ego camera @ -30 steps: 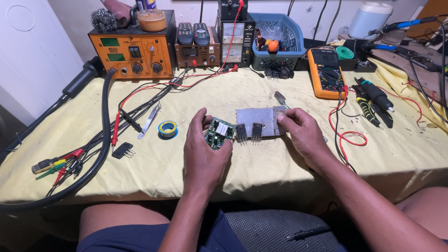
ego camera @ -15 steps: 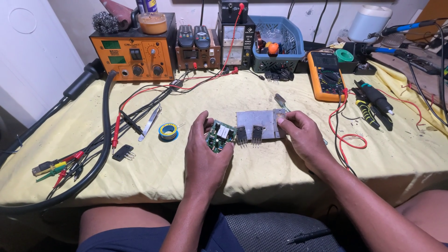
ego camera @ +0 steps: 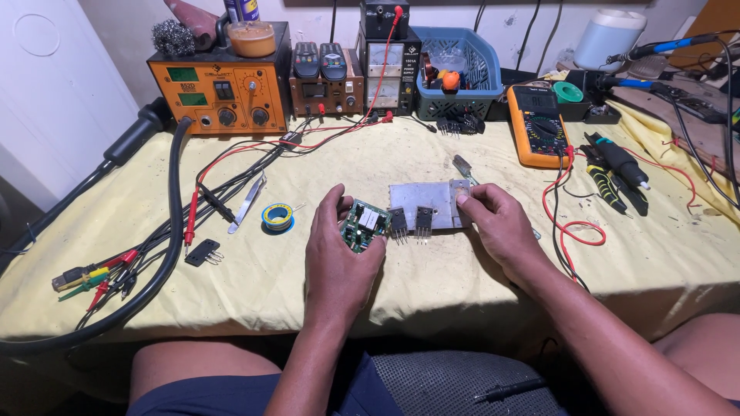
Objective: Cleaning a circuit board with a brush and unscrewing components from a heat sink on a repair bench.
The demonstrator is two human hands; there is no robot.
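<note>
Bench clutter on a yellow cloth point(ego camera: 432, 285)

At eleven o'clock an orange soldering station point(ego camera: 220, 92) carries steel wool point(ego camera: 171, 36) and a tub of paste point(ego camera: 250, 38); a black hose point(ego camera: 116, 304) curves from it toward eight. At twelve stand a brown meter box point(ego camera: 325, 81) and an analogue power supply point(ego camera: 385, 73), with a blue basket point(ego camera: 455, 73) just beside it. An orange multimeter point(ego camera: 537, 123) lies at one, dark-handled pliers point(ego camera: 617, 166) at two, a loop of red wire point(ego camera: 570, 231) at three. A solder roll point(ego camera: 277, 217) and tweezers point(ego camera: 247, 204) lie at ten, coloured clips point(ego camera: 89, 279) at eight.
</note>
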